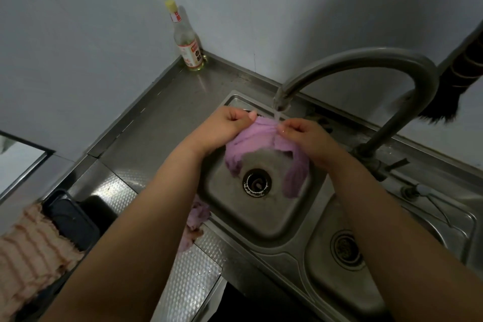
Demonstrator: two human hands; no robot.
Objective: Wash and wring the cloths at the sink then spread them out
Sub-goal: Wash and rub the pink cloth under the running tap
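Note:
A purple cloth [257, 137] hangs stretched over the left sink basin [235, 219], right under the running faucet [366, 60]. My left hand [227, 125] grips its left top edge and my right hand [305, 133] pinches its right top edge. Water falls onto the cloth between my hands. Two ends of the cloth dangle down on either side of the drain [257, 181]. A second purple cloth [197, 219] lies bunched on the counter at the basin's left rim, partly hidden by my left forearm.
A glass bottle [187, 42] with a yellow cap stands in the back corner of the steel counter. A smaller right basin [339, 277] lies beside the left one. A pink striped towel [31, 251] and a dark tray [70, 217] sit at the left. A dark brush [454, 81] hangs at the right.

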